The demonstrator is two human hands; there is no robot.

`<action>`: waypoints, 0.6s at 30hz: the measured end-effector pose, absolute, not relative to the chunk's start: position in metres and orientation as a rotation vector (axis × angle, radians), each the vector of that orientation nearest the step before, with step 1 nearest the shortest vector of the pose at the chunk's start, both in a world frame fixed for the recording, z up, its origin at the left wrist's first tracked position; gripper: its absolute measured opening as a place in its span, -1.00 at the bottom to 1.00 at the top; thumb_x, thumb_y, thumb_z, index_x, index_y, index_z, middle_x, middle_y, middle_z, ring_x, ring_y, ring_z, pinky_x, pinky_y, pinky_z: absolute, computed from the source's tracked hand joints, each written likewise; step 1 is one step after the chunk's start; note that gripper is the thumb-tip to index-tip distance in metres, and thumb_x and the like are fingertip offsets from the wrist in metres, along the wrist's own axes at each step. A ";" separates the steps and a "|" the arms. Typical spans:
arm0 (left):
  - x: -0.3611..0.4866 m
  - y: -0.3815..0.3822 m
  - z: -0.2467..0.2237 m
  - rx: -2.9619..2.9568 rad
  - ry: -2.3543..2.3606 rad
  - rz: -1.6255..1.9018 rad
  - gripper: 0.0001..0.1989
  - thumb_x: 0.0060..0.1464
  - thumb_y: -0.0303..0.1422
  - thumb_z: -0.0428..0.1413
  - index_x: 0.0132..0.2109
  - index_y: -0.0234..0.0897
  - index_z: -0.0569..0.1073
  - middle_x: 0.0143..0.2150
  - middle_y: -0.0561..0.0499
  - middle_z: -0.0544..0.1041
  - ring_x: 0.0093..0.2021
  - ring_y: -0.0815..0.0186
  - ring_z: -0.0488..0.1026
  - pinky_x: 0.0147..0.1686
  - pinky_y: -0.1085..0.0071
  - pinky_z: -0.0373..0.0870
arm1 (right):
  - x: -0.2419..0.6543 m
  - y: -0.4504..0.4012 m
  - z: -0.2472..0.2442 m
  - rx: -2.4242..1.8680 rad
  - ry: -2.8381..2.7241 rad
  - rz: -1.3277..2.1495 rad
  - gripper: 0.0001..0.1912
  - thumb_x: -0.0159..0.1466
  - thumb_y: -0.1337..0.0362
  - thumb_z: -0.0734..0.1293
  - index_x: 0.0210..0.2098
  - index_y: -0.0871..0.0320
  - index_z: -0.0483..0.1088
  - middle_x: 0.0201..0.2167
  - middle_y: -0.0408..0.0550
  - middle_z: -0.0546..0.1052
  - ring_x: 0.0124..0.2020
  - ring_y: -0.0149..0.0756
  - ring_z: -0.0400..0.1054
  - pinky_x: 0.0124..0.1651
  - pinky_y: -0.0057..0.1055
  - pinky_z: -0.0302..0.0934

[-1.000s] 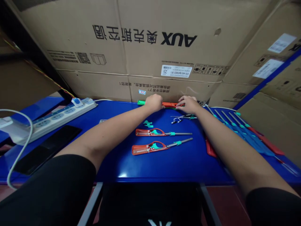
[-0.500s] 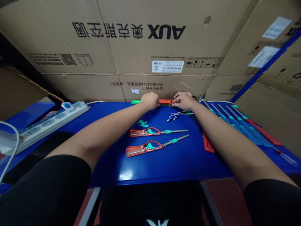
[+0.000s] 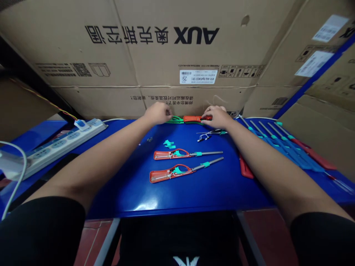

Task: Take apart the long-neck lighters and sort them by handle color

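Note:
My left hand (image 3: pixel 159 112) has its fingers curled at the left part of a green casing (image 3: pixel 176 119) by the cardboard; what its fingertips pinch, if anything, is too small to name. The fingers of my right hand (image 3: pixel 216 116) bend over the right end of an orange casing (image 3: pixel 192 118), which lies against the green one. Nearer me lie two opened orange lighters (image 3: pixel 163 155) (image 3: pixel 161 176) with metal tubes pointing right. Teal plastic pieces (image 3: pixel 169 144) and some tiny dark parts (image 3: pixel 150 139) are left of them. Below my right hand are wired parts (image 3: pixel 204 137).
A white power strip (image 3: pixel 63 142) lies at the left. Blue and red lighters (image 3: pixel 294 151) with metal tubes are grouped at the right, and a red casing (image 3: pixel 245 168) is beside my right forearm. A large cardboard box (image 3: pixel 155 66) stands along the table's back.
My left hand has moved left off the orange casing, uncovering the green casing's loop. My right hand has hardly moved. The tiny dark parts have come into view.

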State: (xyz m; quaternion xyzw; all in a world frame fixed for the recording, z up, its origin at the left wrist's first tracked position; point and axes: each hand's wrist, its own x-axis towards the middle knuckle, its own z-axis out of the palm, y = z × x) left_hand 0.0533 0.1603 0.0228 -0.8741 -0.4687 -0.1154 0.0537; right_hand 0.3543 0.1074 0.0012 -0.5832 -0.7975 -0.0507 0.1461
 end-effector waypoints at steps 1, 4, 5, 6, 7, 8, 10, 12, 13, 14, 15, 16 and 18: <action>0.041 0.162 0.022 -2.648 -1.429 -0.351 -0.80 0.08 -0.26 0.17 -0.20 -0.19 0.64 -0.26 -0.06 0.63 -0.22 0.18 0.53 -0.27 0.37 0.39 | 0.352 0.103 0.005 -1.671 -2.288 -0.161 -0.72 0.27 0.04 0.38 -0.13 -0.03 0.64 0.02 0.01 0.53 0.08 0.00 0.31 0.15 -0.02 0.06; 0.015 0.165 0.015 -2.655 -1.407 -0.325 -0.75 0.03 -0.23 0.20 -0.15 -0.18 0.63 -0.19 -0.07 0.61 -0.15 0.15 0.52 -0.20 0.37 0.41 | 0.342 0.088 0.019 -1.645 -2.272 -0.222 -0.72 0.30 0.07 0.35 -0.13 0.01 0.62 0.00 0.04 0.52 0.07 0.02 0.32 0.13 -0.02 0.08; 0.010 0.166 0.012 -2.662 -1.392 -0.315 -0.72 0.02 -0.20 0.21 -0.12 -0.17 0.63 -0.15 -0.09 0.60 -0.12 0.13 0.51 -0.18 0.36 0.41 | 0.339 0.082 0.024 -1.639 -2.279 -0.238 -0.72 0.30 0.07 0.34 -0.13 0.02 0.62 -0.01 0.04 0.53 0.05 0.02 0.34 0.10 -0.04 0.11; 0.008 0.166 0.009 -2.671 -1.378 -0.307 -0.69 0.02 -0.18 0.22 -0.09 -0.17 0.63 -0.11 -0.10 0.59 -0.09 0.12 0.50 -0.16 0.36 0.41 | 0.334 0.076 0.029 -1.636 -2.294 -0.246 -0.72 0.31 0.08 0.33 -0.13 0.03 0.62 -0.03 0.05 0.54 0.02 0.01 0.36 0.06 -0.08 0.14; 0.007 0.165 0.007 -2.680 -1.365 -0.301 -0.67 0.03 -0.17 0.22 -0.07 -0.16 0.62 -0.07 -0.11 0.57 -0.05 0.11 0.49 -0.13 0.36 0.41 | 0.330 0.069 0.034 -1.634 -2.320 -0.241 -0.71 0.32 0.08 0.32 -0.14 0.04 0.62 -0.06 0.05 0.55 -0.03 -0.02 0.38 0.00 -0.12 0.17; 0.008 0.165 0.005 -2.687 -1.356 -0.295 -0.66 0.04 -0.17 0.21 -0.05 -0.16 0.61 -0.04 -0.11 0.56 -0.03 0.11 0.48 -0.11 0.36 0.41 | 0.325 0.062 0.038 -1.633 -2.353 -0.220 -0.71 0.33 0.09 0.30 -0.15 0.05 0.62 -0.09 0.04 0.57 -0.08 -0.05 0.41 -0.06 -0.16 0.20; 0.012 0.165 0.003 -2.698 -1.350 -0.281 -0.68 0.07 -0.18 0.20 -0.04 -0.15 0.60 -0.04 -0.10 0.55 0.00 0.12 0.47 -0.08 0.37 0.40 | 0.314 0.045 0.043 -1.619 -2.431 -0.159 -0.71 0.34 0.11 0.28 -0.19 0.05 0.62 -0.16 0.01 0.60 -0.16 -0.10 0.44 -0.16 -0.22 0.21; 0.016 0.164 0.001 -2.705 -1.352 -0.260 -0.72 0.10 -0.21 0.18 -0.06 -0.14 0.60 -0.04 -0.07 0.55 0.02 0.13 0.46 -0.08 0.39 0.38 | 0.303 0.027 0.043 -1.597 -2.494 -0.094 -0.73 0.33 0.09 0.30 -0.23 0.02 0.62 -0.18 -0.04 0.63 -0.19 -0.12 0.45 -0.21 -0.25 0.20; 0.018 0.165 0.001 -2.706 -1.354 -0.247 -0.74 0.10 -0.24 0.17 -0.07 -0.14 0.60 -0.04 -0.07 0.55 0.02 0.14 0.46 -0.08 0.40 0.37 | 0.298 0.018 0.042 -1.589 -2.511 -0.064 -0.73 0.32 0.06 0.30 -0.23 0.00 0.62 -0.18 -0.07 0.64 -0.19 -0.13 0.46 -0.22 -0.25 0.21; 0.020 0.165 0.000 -2.707 -1.356 -0.232 -0.76 0.10 -0.27 0.17 -0.08 -0.15 0.60 -0.04 -0.06 0.56 0.02 0.15 0.46 -0.09 0.41 0.37 | 0.294 0.011 0.040 -1.584 -2.516 -0.037 -0.72 0.33 0.04 0.29 -0.23 -0.02 0.62 -0.18 -0.08 0.64 -0.20 -0.13 0.47 -0.23 -0.25 0.21; 0.021 0.165 0.000 -2.708 -1.359 -0.214 -0.77 0.10 -0.29 0.17 -0.10 -0.15 0.60 -0.04 -0.06 0.57 0.01 0.15 0.46 -0.10 0.41 0.36 | 0.291 0.004 0.038 -1.582 -2.512 -0.021 -0.71 0.33 0.03 0.28 -0.22 -0.03 0.61 -0.19 -0.09 0.65 -0.20 -0.13 0.47 -0.24 -0.24 0.21; 0.022 0.166 0.000 -2.707 -1.362 -0.195 -0.78 0.09 -0.31 0.17 -0.10 -0.15 0.60 -0.05 -0.06 0.57 -0.01 0.16 0.47 -0.12 0.41 0.36 | 0.289 -0.001 0.036 -1.585 -2.507 -0.012 -0.69 0.33 0.01 0.27 -0.20 -0.04 0.61 -0.19 -0.09 0.65 -0.20 -0.13 0.47 -0.25 -0.23 0.22; 0.022 0.168 0.001 -2.704 -1.369 -0.157 -0.80 0.09 -0.34 0.16 -0.13 -0.17 0.60 -0.10 -0.06 0.59 -0.07 0.16 0.49 -0.16 0.40 0.36 | 0.289 -0.008 0.033 -1.596 -2.499 0.005 -0.68 0.33 0.00 0.26 -0.19 -0.03 0.60 -0.19 -0.10 0.65 -0.20 -0.13 0.47 -0.27 -0.23 0.22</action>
